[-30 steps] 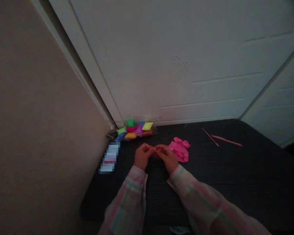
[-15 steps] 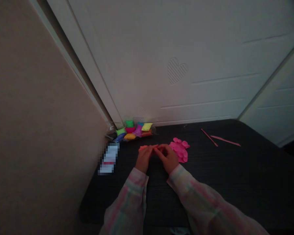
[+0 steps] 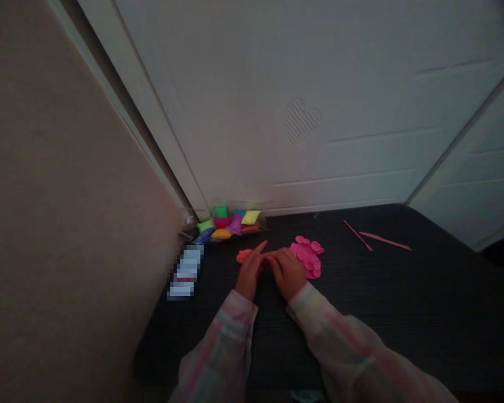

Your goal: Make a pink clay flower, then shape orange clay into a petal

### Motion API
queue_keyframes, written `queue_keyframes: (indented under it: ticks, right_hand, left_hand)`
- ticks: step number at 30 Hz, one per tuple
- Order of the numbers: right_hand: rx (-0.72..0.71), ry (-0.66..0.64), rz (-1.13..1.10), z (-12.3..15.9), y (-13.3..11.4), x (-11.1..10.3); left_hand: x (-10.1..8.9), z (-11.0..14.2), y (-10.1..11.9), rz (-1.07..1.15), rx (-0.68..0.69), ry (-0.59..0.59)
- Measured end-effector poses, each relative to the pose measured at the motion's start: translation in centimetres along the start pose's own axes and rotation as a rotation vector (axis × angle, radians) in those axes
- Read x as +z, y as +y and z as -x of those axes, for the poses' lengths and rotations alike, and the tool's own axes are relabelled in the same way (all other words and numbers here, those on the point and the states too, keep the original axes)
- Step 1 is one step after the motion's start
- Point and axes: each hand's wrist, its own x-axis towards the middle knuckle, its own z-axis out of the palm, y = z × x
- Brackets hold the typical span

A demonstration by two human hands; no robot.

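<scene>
My left hand (image 3: pixel 250 274) and my right hand (image 3: pixel 289 273) meet at the fingertips above the dark table. One left finger points up and away from the others. Half a second ago a small piece of orange clay showed between the fingertips; the fingers cover it now. A lump of orange clay (image 3: pixel 243 256) lies just beyond my left hand, partly hidden by it. Beside my right hand is a flat pink clay shape (image 3: pixel 308 258) with several small round discs on it, its near left part behind the fingers.
At the back left lies a clear bag with several coloured clay packets (image 3: pixel 222 233). A blurred-out white item (image 3: pixel 187 274) is by the left edge. Two thin pink modelling tools (image 3: pixel 384 240) rest at the right. A white panel (image 3: pixel 340 168) borders the back.
My fingertips have come closer together and now cover the small orange piece. A left finger has lifted, and more of the orange lump's side shows.
</scene>
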Motion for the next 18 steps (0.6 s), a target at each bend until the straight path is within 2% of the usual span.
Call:
queue_keyframes:
  ticks: [5,10,18]
  right_hand:
    - [0.035,0.048,-0.040,0.14,-0.20,0.17]
    - [0.083,0.101,-0.111,0.29,-0.21,0.46]
    - [0.140,-0.047,-0.334,0.28,-0.62,-0.03]
  left_hand:
    - [-0.08,-0.25,-0.18,0.202,-0.025,-0.032]
    - [-0.09,-0.46,-0.16,0.264,-0.072,0.001]
    - [-0.07,-0.70,-0.16,0.231,-0.097,0.101]
